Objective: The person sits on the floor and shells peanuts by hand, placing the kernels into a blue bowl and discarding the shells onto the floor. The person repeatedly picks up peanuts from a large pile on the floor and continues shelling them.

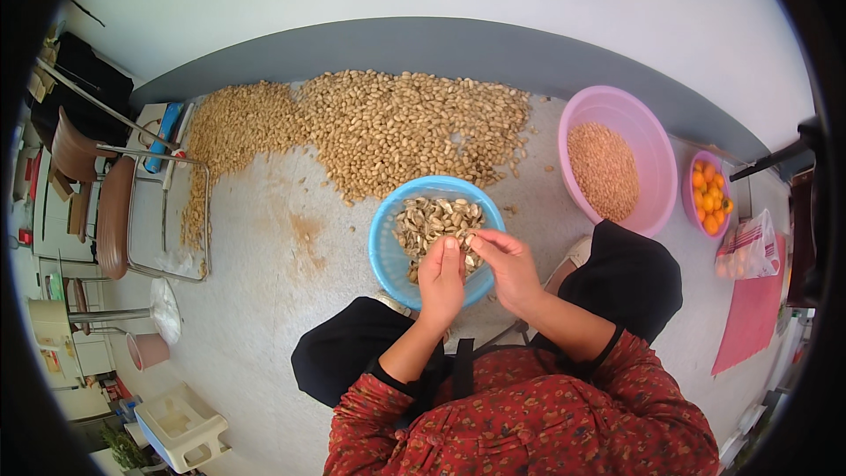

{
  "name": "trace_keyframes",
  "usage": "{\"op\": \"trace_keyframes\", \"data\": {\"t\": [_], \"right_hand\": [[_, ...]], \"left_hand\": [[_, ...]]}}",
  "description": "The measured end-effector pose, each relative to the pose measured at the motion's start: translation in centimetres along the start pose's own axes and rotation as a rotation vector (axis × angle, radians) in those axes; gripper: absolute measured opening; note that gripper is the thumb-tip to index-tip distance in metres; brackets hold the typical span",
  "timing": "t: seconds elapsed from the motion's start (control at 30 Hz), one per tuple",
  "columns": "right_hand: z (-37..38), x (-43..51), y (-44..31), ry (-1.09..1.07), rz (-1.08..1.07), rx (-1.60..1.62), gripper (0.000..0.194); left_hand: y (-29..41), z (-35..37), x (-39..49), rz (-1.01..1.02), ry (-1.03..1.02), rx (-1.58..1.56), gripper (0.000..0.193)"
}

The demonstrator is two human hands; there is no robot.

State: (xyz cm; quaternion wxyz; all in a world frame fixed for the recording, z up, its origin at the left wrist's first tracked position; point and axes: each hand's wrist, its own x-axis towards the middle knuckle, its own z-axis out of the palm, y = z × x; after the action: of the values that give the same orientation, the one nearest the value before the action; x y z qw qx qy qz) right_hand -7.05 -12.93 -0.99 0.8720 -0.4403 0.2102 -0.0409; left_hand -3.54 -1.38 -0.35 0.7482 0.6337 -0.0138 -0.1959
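My left hand (443,281) and my right hand (512,271) meet over a round blue plastic basket (384,251). Their thumbs and fingers are pinched together around a small peanut (469,237), mostly hidden by the fingertips. Cracked peanut shells (423,228) fill the bottom of the basket, which stands on the floor between my feet. Beyond the basket, a wide heap of unshelled peanuts (410,125) spreads along the wall. To the right, a large pink basin (651,165) holds a layer of shelled peanut kernels (603,172).
A small pink bowl (692,211) of orange fruit and a plastic bag (750,248) sit at the far right, near a pink mat (750,324). On the left are a brown chair (114,218) with a metal frame, a pink bin (149,350) and a cream plastic stool (182,426).
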Motion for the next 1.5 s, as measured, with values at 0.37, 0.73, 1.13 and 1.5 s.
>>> {"op": "trace_keyframes", "data": {"t": [0.37,0.73,1.13,1.5], "right_hand": [[0.6,0.2,-2.2,-0.085,-0.760,-0.939,0.023],[-0.9,1.6,-0.8,0.029,-0.278,-0.495,0.035],[2.4,2.8,2.4,-0.073,0.453,0.691,0.035],[-7.0,9.4,-1.6,0.321,0.162,0.849,0.020]], "left_hand": [[0.7,-0.8,1.0,-0.391,-0.132,-0.667,0.026],[0.0,-1.4,1.5,-0.451,0.065,-0.784,0.040],[0.6,0.5,0.2,0.340,-0.030,0.022,0.068],[1.2,-0.4,1.2,0.315,0.165,-0.135,0.052]]}}
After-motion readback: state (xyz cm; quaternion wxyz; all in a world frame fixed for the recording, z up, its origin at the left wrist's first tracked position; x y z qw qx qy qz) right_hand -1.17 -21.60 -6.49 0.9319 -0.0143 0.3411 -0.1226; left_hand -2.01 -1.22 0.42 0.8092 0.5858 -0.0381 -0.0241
